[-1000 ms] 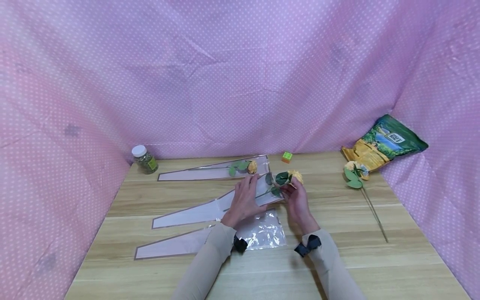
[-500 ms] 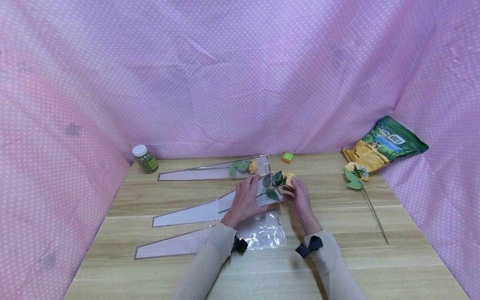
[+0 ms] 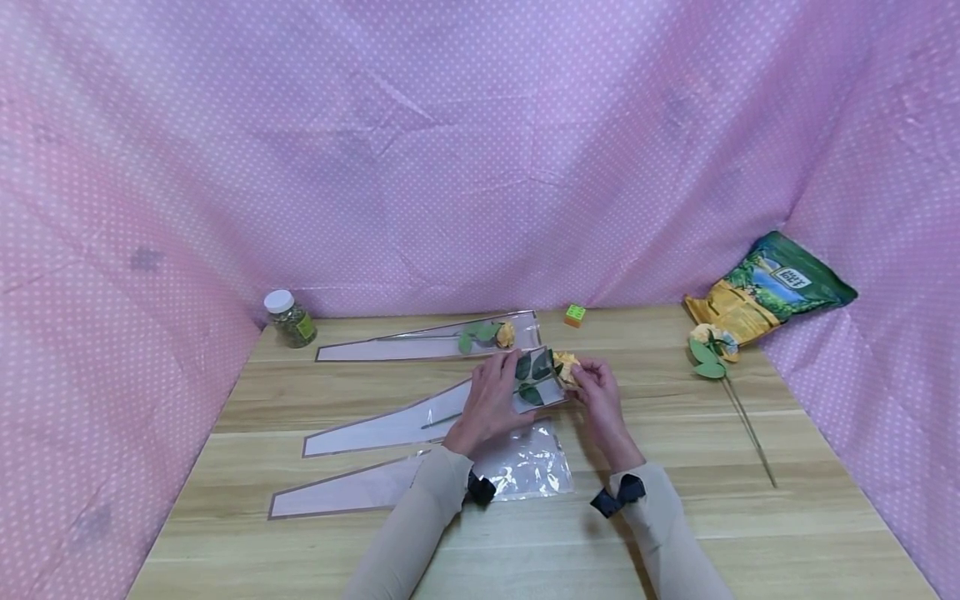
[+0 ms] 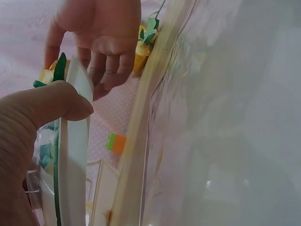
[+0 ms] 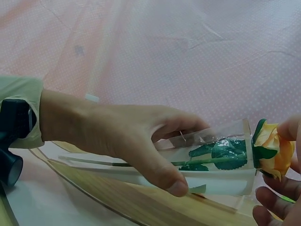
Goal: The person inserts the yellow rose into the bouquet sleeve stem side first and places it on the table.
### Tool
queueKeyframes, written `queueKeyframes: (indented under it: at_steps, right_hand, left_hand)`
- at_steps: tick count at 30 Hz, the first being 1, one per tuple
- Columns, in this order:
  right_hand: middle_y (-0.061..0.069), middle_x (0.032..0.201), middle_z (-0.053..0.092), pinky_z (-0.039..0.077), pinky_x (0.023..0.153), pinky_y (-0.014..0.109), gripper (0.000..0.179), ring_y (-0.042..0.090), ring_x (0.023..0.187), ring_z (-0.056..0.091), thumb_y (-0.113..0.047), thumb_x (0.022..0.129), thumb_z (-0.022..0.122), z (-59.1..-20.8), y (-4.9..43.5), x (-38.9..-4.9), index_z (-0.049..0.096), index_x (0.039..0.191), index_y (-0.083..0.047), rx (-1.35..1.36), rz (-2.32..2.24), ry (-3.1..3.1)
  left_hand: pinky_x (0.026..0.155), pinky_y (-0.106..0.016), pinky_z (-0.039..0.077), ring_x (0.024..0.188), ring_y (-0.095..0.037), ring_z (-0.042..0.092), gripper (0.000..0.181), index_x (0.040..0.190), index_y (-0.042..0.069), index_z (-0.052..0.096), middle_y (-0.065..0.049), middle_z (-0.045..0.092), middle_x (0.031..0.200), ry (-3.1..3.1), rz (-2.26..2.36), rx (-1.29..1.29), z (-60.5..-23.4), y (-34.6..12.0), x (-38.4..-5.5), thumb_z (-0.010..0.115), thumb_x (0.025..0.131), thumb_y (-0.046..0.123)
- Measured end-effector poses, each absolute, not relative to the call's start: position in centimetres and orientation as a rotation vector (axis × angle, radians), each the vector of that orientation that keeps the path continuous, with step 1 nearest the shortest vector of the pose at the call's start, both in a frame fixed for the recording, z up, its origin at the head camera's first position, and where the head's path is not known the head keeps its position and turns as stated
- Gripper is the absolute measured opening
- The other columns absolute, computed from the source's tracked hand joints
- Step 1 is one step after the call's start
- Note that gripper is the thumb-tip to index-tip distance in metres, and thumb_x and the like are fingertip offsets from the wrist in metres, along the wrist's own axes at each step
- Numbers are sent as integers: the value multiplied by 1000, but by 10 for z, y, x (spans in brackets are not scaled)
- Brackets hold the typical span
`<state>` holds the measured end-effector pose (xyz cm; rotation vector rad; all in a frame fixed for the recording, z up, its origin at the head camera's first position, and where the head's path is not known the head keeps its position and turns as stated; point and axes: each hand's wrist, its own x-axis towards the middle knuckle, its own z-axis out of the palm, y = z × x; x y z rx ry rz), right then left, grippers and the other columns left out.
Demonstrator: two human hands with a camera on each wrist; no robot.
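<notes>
- The flower (image 3: 541, 367) has slid further left into the plastic sleeve (image 3: 367, 429) than a second ago: its leaves (image 3: 530, 393), partly past the opening then, now lie mostly inside.
- Its stem tip (image 3: 425, 427) reaches deeper too.
- The blossom (image 5: 273, 148) sits just outside the opening, pinched by the right hand (image 3: 602, 404), which has moved left with it.
- The left hand (image 3: 491, 396) stays put, gripping the sleeve, thumb on its front.
- The loose flower (image 3: 707, 358) at right lies unchanged.
</notes>
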<state>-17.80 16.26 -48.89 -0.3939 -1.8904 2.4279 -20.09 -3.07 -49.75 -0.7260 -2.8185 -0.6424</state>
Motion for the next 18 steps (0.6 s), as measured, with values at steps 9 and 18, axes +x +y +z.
queueKeyframes:
  at_steps: [9,18]
  right_hand:
    - [-9,97,54,53,77,17,14,2,83,56,-18,100,58,-495,161,-178,49,108,-10,-390,2364,-1951]
    - [-11,95,53,49,77,15,18,1,87,53,-16,102,54,-495,158,-174,52,113,-3,-329,2228,-2120]
  left_hand:
    - [116,-49,35,132,-29,46,108,151,8,32,-13,43,146,-2834,-628,-734,-497,-30,-202,88,67,45]
    - [114,-47,36,130,-26,47,105,151,11,33,-12,44,145,-2830,-611,-742,-498,-29,-202,86,68,47]
